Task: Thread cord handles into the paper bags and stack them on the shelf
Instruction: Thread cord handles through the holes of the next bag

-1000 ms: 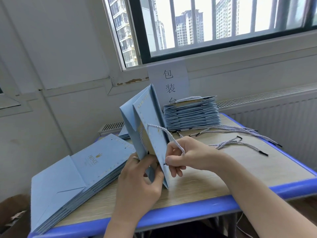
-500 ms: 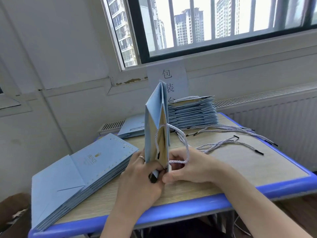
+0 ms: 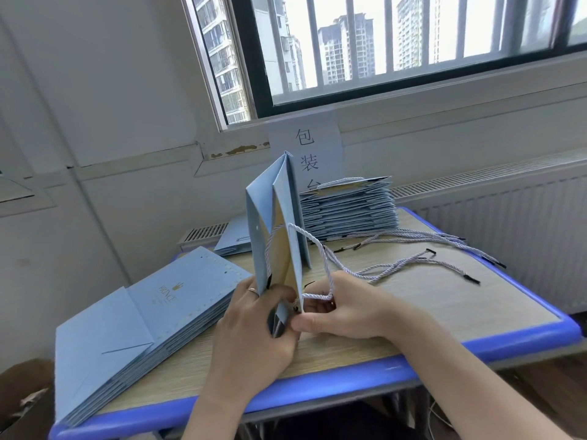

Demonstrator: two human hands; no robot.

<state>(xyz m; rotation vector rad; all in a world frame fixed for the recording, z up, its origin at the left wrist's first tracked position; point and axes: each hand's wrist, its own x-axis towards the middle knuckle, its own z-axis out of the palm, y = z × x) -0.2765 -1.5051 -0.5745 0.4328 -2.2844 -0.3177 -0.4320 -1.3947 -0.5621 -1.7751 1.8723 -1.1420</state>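
Mid-threading, by the look of it. Gripping the paper bag (image 3: pixel 263 249) with the left hand (image 3: pixel 254 335), fingers (image 3: pixel 251 292) curled round its lower end and squeezing the folded panels there. Standing it on edge near the front of the bench (image 3: pixel 444 312), mouth toward the person with the pale gold lining on show, probably to bring the punched holes within easy reach and to stop the thin card from flopping. Pinching a white twisted cord (image 3: pixel 313 241) in the fingers (image 3: pixel 320 308) of the right hand (image 3: pixel 349 312), low down and right against the bag's near panel. Looped up from there to the upper part of the same panel, apparently anchored at the top hole and being fed in at the bottom one, though hidden by thumb and card at the exact spot. Another run of cord inside the left-hand panel, so possibly one handle done. Just to the right, loose cords (image 3: pixel 413 265) with black tips, spread on the bench within easy reach for the next pick. To the left, a slanting pile of flat bags (image 3: pixel 158 312) with no handles showing. At the back, under a paper sign (image 3: pixel 305 147), a neat stack of bags (image 3: pixel 349 208) with a cord on top, seemingly finished. No shelf in view.
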